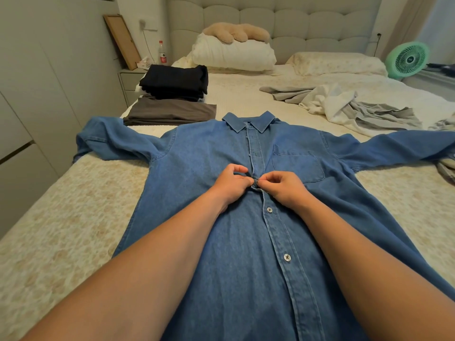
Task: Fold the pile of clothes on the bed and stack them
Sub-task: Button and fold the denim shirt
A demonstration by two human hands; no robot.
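- A blue denim shirt (pixel 221 230) lay flat on the bed (pixel 73 217), front side up, with its collar pointing toward the headboard (pixel 283 20).
- Both sleeves were spread out wide, one to each side.
- The left hand (pixel 231 185) pinched the shirt's front strip with curled fingers, right at the middle of the chest.
- The right hand (pixel 283 188) pinched the same strip from the other side, its fingertips almost touching the left ones.
- Below the hands, two white buttons (pixel 269 209) were done up.
- Above the hands, the strip looked still open up to the collar.
- A chest pocket (pixel 299 166) sat just beside the right hand.
- A stack of folded clothes (pixel 172 94) sat on the bed past the left sleeve: dark black ones on top and a wider grey one at the bottom.
- A messy pile of unfolded clothes (pixel 344 107), white and grey, lay on the bed past the right sleeve.
- White pillows (pixel 234 55) rested by the headboard, with a fluffy tan toy (pixel 236 32) on top.
- A green fan (pixel 407 59) stood at the far right side of the bed.
- A bottle (pixel 161 54) and a wooden frame (pixel 121 40) stood on the small nightstand (pixel 129 78) at the far left.
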